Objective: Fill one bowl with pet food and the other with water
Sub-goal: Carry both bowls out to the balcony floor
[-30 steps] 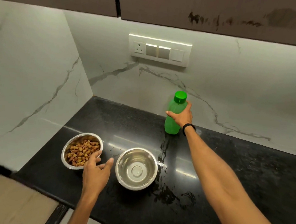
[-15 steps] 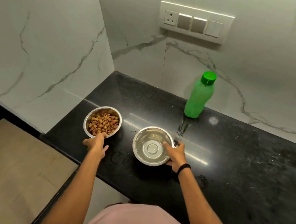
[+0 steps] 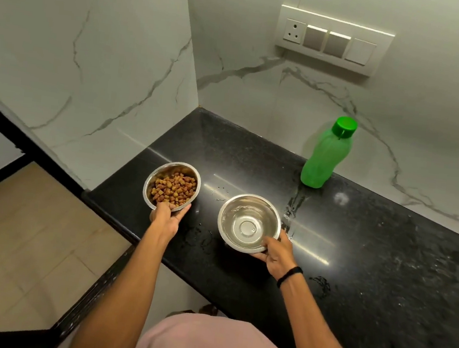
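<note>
Two steel bowls are over the black counter [image 3: 369, 259]. The left bowl [image 3: 153, 183] holds brown pet food [image 3: 174, 188], and my left hand [image 3: 168, 215] grips its near rim. The right bowl [image 3: 249, 221] holds clear water, and my right hand [image 3: 276, 254] grips its near right rim. Both bowls look slightly tilted in my hands. A green bottle [image 3: 326, 155] with its green cap on stands upright at the back, by the wall, apart from both hands.
Water is spilled on the counter between the bottle and the right bowl and near the front edge. A marble wall closes off the left end. A switch panel [image 3: 333, 40] is on the back wall. The counter's front edge runs below my hands.
My right hand left the green bottle and came down to the water bowl's rim. My left hand closed on the food bowl's rim. The view tilted downward.
</note>
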